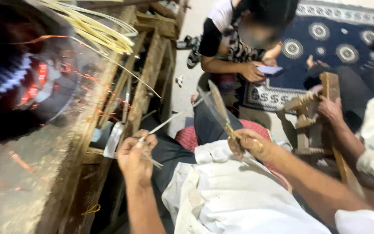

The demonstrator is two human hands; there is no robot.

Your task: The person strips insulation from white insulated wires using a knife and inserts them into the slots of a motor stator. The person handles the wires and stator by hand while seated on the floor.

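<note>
Thin strip point(163, 124) pinched in the closed left hand point(136, 157), slanting up over the lap. Knife point(220, 109) gripped tight in the right hand point(251, 144), blade raised. Wooden surface point(72, 147) alongside; pale canes point(96, 28) above.

Bare forearms, a white sleeve point(362, 221) (right arm), white garment point(234, 195) below.

small pale phone screen point(269, 69), top centre, in another person's hand
</note>
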